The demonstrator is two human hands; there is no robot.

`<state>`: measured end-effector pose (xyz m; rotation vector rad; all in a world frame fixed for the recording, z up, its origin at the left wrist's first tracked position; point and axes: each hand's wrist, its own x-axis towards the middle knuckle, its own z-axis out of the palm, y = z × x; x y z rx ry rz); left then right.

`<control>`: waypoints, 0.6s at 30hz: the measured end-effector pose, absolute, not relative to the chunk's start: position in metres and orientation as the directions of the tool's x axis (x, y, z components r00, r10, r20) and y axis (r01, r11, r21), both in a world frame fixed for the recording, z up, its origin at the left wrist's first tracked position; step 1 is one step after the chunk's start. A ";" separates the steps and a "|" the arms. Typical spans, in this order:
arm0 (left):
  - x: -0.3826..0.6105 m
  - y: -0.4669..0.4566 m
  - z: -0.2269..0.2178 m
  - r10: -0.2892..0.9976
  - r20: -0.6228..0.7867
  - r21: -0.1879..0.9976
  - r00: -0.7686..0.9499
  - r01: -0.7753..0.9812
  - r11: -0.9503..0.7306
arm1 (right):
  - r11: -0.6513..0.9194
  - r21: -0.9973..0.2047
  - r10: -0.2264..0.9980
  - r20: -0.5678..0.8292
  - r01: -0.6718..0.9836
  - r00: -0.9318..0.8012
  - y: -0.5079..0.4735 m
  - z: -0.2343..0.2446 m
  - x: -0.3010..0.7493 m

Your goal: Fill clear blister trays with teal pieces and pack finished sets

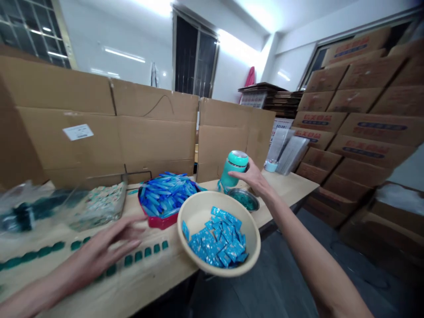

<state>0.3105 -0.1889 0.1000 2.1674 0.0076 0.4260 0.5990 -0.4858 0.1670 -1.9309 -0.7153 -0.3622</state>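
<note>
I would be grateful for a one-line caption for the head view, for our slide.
Right hand at a teal flask, left hand near a beige bowl of blue sachets.

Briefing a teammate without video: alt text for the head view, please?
On a long table, the right hand reaches to a teal insulated bottle while the left hand hovers over a row of small green pieces. Between them sit a beige bowl of blue sachets and a red tray of blue pieces.

White walls [228, 75] and a tall dark window [194, 55] stand ahead under bright ceiling lights [261, 13]; printed cardboard cartons [361, 119] stack high at right. The floor [265, 287] below is dark grey.
</note>
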 end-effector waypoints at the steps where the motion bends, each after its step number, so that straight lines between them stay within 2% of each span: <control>1: 0.316 -0.194 0.111 0.130 0.297 0.797 0.946 -0.170 -0.580 | -0.296 -0.720 0.397 0.505 0.628 0.766 -0.479 0.172 0.567; 3: 0.327 -0.203 0.134 -0.096 0.367 0.770 0.925 -0.360 -0.527 | -0.230 -0.748 0.526 0.443 0.623 0.726 -0.463 0.174 0.504; 6: 0.333 -0.213 0.164 -0.336 0.497 0.658 0.800 -0.600 -0.455 | -0.125 -0.825 0.699 0.321 0.551 0.639 -0.436 0.162 0.424; 8: 0.326 -0.214 0.174 -0.492 0.432 0.638 0.756 -0.642 -0.425 | -0.062 -0.881 0.781 0.250 0.470 0.572 -0.418 0.148 0.384; 10: 0.310 -0.211 0.176 -0.593 0.337 0.652 0.731 -0.636 -0.413 | -0.009 -0.918 0.827 0.216 0.396 0.519 -0.401 0.133 0.356; 13: 0.282 -0.199 0.166 -0.592 0.295 0.673 0.750 -0.603 -0.428 | 0.052 -0.942 0.846 0.218 0.332 0.486 -0.380 0.114 0.329; 18: 0.250 -0.177 0.142 -0.424 0.321 0.733 0.847 -0.506 -0.455 | 0.044 -0.953 0.807 0.211 0.301 0.551 -0.349 0.092 0.304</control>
